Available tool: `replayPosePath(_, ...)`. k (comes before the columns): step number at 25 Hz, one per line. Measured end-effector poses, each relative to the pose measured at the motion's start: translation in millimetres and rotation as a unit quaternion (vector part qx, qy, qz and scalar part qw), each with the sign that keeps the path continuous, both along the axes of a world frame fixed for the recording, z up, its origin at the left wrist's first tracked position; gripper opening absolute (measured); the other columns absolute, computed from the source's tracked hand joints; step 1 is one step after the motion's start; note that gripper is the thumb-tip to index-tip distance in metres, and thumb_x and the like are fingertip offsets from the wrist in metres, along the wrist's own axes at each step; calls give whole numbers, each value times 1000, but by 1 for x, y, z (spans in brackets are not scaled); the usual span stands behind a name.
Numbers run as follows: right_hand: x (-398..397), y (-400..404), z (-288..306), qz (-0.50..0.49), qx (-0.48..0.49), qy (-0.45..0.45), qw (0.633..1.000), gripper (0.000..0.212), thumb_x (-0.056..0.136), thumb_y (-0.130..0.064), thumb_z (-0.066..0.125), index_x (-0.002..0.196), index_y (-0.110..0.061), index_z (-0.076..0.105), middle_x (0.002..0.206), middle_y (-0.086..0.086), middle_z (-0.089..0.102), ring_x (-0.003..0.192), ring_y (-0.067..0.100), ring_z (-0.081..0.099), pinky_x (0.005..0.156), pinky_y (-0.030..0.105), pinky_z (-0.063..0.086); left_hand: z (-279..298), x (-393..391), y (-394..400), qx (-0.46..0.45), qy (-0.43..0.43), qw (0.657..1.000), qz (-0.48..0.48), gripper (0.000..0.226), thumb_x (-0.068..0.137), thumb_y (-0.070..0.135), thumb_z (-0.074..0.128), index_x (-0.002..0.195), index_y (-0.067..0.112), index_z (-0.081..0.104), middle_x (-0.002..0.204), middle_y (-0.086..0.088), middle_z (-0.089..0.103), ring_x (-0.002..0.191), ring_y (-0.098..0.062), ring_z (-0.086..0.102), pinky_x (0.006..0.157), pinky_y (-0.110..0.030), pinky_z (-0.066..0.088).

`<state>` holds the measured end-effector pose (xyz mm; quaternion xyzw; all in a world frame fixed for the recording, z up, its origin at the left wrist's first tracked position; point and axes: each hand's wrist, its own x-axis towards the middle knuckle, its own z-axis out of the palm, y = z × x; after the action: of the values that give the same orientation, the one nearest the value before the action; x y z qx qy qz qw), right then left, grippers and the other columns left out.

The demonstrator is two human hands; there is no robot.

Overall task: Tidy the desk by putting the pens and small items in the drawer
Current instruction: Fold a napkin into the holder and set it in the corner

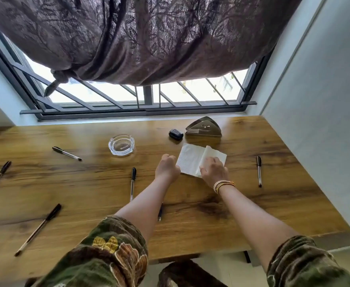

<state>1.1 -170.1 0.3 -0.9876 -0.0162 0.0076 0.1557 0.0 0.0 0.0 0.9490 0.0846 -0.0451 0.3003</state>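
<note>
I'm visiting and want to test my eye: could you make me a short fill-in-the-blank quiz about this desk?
1. Both hands, the left hand and the right hand, rest on a white folded ____.
2. The clear glass ashtray stands on the wooden ____.
3. The small black case sits just left of the shiny ____ napkin holder.

Missing words: napkin; desk; metal

Both hands rested on a white napkin (192, 159) on the wooden counter (242, 204): left hand (167, 167) at its left edge, right hand (214, 170) pressing its folded near corner. Six pens lay scattered, including one (132, 182) just left of the left forearm. A glass ashtray (121, 144), black case (176, 134) and metal napkin holder (204, 127) stood behind.
</note>
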Motion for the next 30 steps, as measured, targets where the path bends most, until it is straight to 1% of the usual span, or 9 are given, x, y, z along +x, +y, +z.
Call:
replayPosePath(2, 4, -4, 2, -77, 59, -12, 995, 45, 85, -25, 53, 125, -4, 50, 124, 18, 53, 109, 36, 56, 91, 45, 49, 5, 6, -3, -59, 21, 997, 46, 15, 86, 4, 50, 89, 15, 60, 130, -14, 53, 97, -23, 53, 76, -29, 41)
replayPosePath(5, 10, -9, 10, -219, 103, 1, 970, 59, 80, -34, 63, 126, -2, 45, 124, 20, 52, 109, 36, 55, 88, 43, 51, 9, 18, -9, -102, 38, 990, 92, 41, 88, 5, 55, 129, 8, 55, 135, -13, 50, 118, -25, 52, 87, -30, 44)
replayPosePath(8, 20, -16, 12, -295, 116, 68, 946, 73, 75, -49, 68, 127, -3, 44, 126, 18, 49, 113, 35, 52, 89, 43, 48, 8, 26, -12, -127, 69, 984, 105, 38, 86, 13, 65, 123, 8, 57, 124, -10, 59, 106, -25, 60, 87, -36, 55)
replayPosePath(10, 27, -20, 6, -308, 116, 99, 939, 82, 70, -56, 70, 127, -3, 44, 127, 18, 49, 114, 36, 50, 93, 45, 47, 10, 30, -11, -144, 90, 979, 114, 39, 83, 19, 72, 118, 9, 57, 114, -10, 63, 92, -23, 66, 77, -39, 59)
replayPosePath(14, 39, -18, -1, -305, 141, 127, 933, 84, 61, -50, 80, 123, -3, 47, 122, 17, 58, 111, 38, 57, 95, 49, 47, 6, 34, -15, -158, 126, 970, 134, 21, 81, 24, 76, 89, 9, 64, 90, -9, 70, 63, -14, 65, 55, -25, 54)
replayPosePath(19, 45, -26, 13, -268, 244, 99, 927, 35, 72, -22, 76, 102, -8, 64, 105, 11, 68, 98, 32, 64, 78, 31, 50, 5, 38, -16, -219, 184, 947, 149, 26, 79, 16, 78, 100, 8, 65, 94, -9, 69, 66, -15, 63, 60, -26, 54)
replayPosePath(22, 50, -23, 26, -239, 284, 87, 924, 20, 76, -13, 69, 93, -10, 60, 94, 9, 64, 84, 25, 58, 72, 30, 49, 13, 38, -15, -273, 236, 924, 125, 33, 76, 3, 78, 104, 3, 61, 97, -13, 64, 70, -18, 61, 67, -30, 56)
replayPosePath(27, 61, -1, 40, -143, 265, 84, 950, 44, 75, -3, 66, 116, -10, 52, 106, 8, 60, 91, 23, 58, 71, 28, 48, 23, 34, -13, -347, 282, 886, 118, 50, 81, -1, 73, 126, -4, 52, 123, -20, 55, 91, -31, 65, 71, -44, 61)
replayPosePath(30, 62, 18, 43, -83, 273, 166, 944, 58, 76, -9, 69, 128, -11, 45, 109, 8, 57, 97, 23, 60, 73, 29, 50, 24, 34, -12, -374, 269, 878, 130, 46, 89, 7, 65, 131, -3, 49, 118, -17, 55, 97, -33, 62, 71, -46, 59)
